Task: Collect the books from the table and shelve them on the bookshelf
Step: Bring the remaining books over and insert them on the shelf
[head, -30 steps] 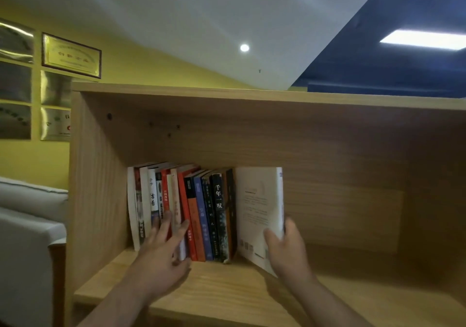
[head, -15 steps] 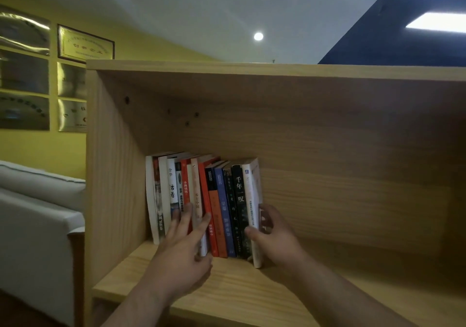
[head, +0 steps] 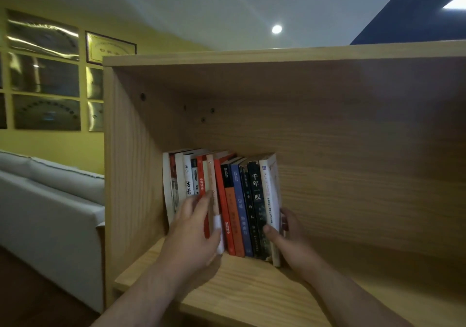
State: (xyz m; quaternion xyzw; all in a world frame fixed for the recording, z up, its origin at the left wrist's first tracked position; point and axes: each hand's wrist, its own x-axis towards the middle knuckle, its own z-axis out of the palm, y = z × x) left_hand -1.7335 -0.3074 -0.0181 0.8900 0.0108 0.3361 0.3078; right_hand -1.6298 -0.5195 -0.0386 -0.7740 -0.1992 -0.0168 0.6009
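Books (head: 227, 200), about a dozen slim paperbacks with white, red, orange, blue and black spines, stand upright in a tight row at the left end of a pale wooden bookshelf (head: 353, 150). Several spines carry Chinese lettering. The left hand (head: 191, 236) lies flat, fingers straight and close together, pressing on the white and red spines. The right hand (head: 290, 236) pinches the white paperback (head: 271, 200) at the row's right end, thumb on its spine, fingers behind its cover. The shelf boards are smooth with clear straight grain. To the left are a grey cushioned sofa (head: 50, 200) and shiny framed plaques (head: 45, 74) on a yellow wall.
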